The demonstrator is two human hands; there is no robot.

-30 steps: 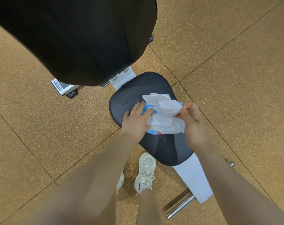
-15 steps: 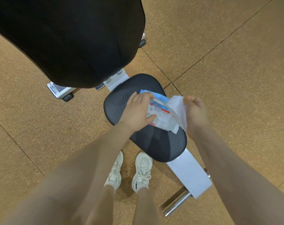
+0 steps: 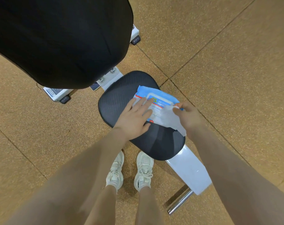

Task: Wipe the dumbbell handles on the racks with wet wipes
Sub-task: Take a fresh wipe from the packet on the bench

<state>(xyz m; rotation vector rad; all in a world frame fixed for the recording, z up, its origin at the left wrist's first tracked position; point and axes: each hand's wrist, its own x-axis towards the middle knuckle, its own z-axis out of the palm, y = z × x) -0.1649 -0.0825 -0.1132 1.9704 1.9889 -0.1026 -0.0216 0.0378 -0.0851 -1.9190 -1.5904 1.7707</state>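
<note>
While my left hand (image 3: 134, 117) lies flat with straight fingers (image 3: 145, 102) across the wet wipes pack (image 3: 160, 99), pressing it down, the pack sits on the far half of the dark padded seat (image 3: 115, 101), its blue-and-white label facing up at me. My right hand (image 3: 189, 116) is just beside it on the right, fingers curled and pinching a white wipe (image 3: 168, 118) near its top edge. That wipe drapes from my pinch down over the near end of the pack and trails off toward the right edge of the seat, its lower corner hanging loose by my wrist. Whether the lid on the pack is open or closed I cannot tell; the wipe and my fingers cover that part.

Behind the seat, the big black backrest (image 3: 60, 39) fills the upper left of what I see, tilted up on its white frame (image 3: 111, 77). A white beam (image 3: 188, 171) runs out from under the seat toward me on the right, ending at a shiny metal bar (image 3: 178, 201) on the floor. My two pale sneakers (image 3: 143, 169) stand side by side on the speckled tan floor (image 3: 227, 62), just to the near left of the seat. No dumbbell racks in my view; only the seat and the floor tiles around it.
</note>
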